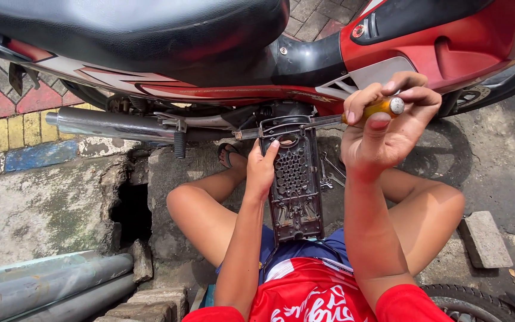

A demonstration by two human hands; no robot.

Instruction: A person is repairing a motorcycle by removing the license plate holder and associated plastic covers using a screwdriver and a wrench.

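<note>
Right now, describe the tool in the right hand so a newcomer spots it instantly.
Start at the red motorbike lying across the top. Just below its body, the right hand is raised beside a black perforated panel that the left hand steadies. The screwdriver is the only thing with an amber handle, its shaft pointing left over the panel's top.

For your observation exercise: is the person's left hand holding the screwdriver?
No: the right hand grips the yellow-handled screwdriver, while the left hand steadies the black plastic panel.

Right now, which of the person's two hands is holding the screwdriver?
The right hand holds it, fingers wrapped around the screwdriver's amber handle. The left hand holds no tool and only steadies the black plastic panel.
</note>
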